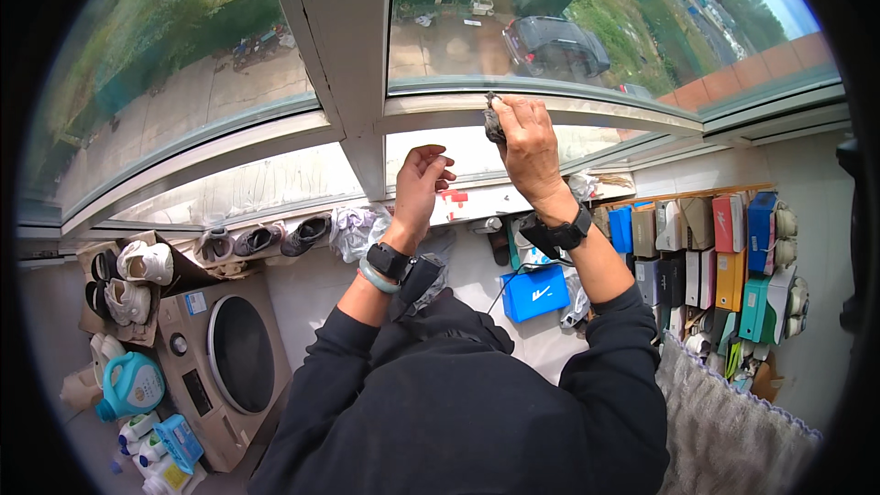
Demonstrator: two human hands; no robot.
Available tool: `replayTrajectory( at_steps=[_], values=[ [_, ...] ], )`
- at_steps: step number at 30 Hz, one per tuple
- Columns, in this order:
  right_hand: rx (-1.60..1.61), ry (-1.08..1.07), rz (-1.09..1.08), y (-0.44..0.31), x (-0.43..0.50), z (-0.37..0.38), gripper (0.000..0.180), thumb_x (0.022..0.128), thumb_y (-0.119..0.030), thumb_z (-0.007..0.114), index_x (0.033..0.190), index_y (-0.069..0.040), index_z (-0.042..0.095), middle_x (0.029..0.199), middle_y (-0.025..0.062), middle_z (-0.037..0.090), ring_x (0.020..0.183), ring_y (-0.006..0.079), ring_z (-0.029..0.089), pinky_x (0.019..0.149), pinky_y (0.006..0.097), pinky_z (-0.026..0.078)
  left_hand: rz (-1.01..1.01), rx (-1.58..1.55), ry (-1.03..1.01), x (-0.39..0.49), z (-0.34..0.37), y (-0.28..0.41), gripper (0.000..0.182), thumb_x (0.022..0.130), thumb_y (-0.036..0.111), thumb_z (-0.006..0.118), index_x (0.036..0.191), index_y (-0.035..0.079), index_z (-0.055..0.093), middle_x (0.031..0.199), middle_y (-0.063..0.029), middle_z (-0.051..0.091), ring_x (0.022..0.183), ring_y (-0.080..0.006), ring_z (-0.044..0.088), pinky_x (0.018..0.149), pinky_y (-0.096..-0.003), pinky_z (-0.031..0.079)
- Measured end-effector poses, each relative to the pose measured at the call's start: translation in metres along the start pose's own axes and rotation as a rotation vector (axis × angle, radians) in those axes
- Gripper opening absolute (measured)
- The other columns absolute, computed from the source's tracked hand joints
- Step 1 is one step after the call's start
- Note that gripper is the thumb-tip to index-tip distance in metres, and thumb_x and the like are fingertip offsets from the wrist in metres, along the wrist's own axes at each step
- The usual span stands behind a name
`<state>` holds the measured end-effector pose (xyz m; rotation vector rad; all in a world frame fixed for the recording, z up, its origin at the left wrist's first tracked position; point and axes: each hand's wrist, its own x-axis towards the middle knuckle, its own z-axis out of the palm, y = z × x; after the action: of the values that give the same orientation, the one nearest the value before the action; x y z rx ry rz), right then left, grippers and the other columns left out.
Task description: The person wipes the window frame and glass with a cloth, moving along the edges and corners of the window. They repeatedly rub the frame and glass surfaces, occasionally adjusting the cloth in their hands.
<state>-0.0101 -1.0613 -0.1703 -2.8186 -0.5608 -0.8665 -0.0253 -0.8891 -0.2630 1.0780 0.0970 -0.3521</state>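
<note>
My right hand point(531, 144) grips a crumpled dark grey cloth point(493, 125) against the white horizontal window rail point(440, 106), just under the large glass pane point(454, 34). My left hand point(421, 182) is raised in front of the lower pane, left of the right hand, with fingers loosely curled and apart and nothing in it. Below both hands runs the white window sill point(474, 205), which has red marks on it. A thick white upright post point(344, 34) of the window frame stands to the left of the hands.
Shoes point(258, 239) and a plastic bag point(361, 230) line the sill at left. A washing machine point(199, 357) stands lower left, with shoes and detergent bottles point(141, 385) beside it. Stacked shoe boxes point(687, 261) fill the right; a blue shoe box point(535, 294) lies on the floor.
</note>
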Motion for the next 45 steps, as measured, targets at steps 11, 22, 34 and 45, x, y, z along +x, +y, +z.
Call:
replayTrajectory(
  at_steps=[11,22,34,45],
  values=[
    [0.115,0.121,-0.047,0.032,-0.009,0.01,0.035,0.069,-0.002,0.068,0.103,-0.003,0.065,0.105,0.0105,0.065,0.097,0.0302,0.058,0.088,0.0394,0.047,-0.005,0.098,-0.186,0.028,0.032,-0.011,0.02,0.096,0.016,0.056,0.112,0.003,0.058,0.098,-0.0043,0.063,0.082,-0.0109,0.059,0.071,-0.0219,0.045],
    [-0.011,0.208,0.067,0.184,-0.074,-0.035,0.044,0.063,0.007,0.068,0.105,-0.003,0.066,0.104,0.0117,0.064,0.093,0.0329,0.057,0.085,0.0402,0.046,-0.089,0.234,-0.229,0.051,0.09,-0.034,0.022,0.095,0.015,0.056,0.112,0.002,0.058,0.097,-0.0063,0.065,0.08,-0.0121,0.06,0.07,-0.0247,0.047],
    [-0.062,0.293,0.17,0.284,-0.118,-0.054,0.045,0.063,0.008,0.066,0.106,-0.005,0.066,0.105,0.0109,0.062,0.096,0.0323,0.055,0.086,0.0397,0.046,-0.19,0.241,-0.305,0.077,0.15,-0.055,0.023,0.096,0.015,0.055,0.116,0.003,0.06,0.099,-0.0056,0.064,0.084,-0.0114,0.059,0.075,-0.0226,0.046],
    [-0.141,0.313,0.297,0.36,-0.151,-0.073,0.036,0.069,0.005,0.066,0.104,-0.005,0.064,0.106,0.0098,0.061,0.096,0.031,0.054,0.087,0.039,0.047,-0.28,0.081,-0.365,0.09,0.237,-0.086,0.034,0.1,0.015,0.049,0.129,-0.001,0.053,0.107,-0.0109,0.067,0.088,-0.0125,0.063,0.078,-0.0222,0.049]
  ],
)
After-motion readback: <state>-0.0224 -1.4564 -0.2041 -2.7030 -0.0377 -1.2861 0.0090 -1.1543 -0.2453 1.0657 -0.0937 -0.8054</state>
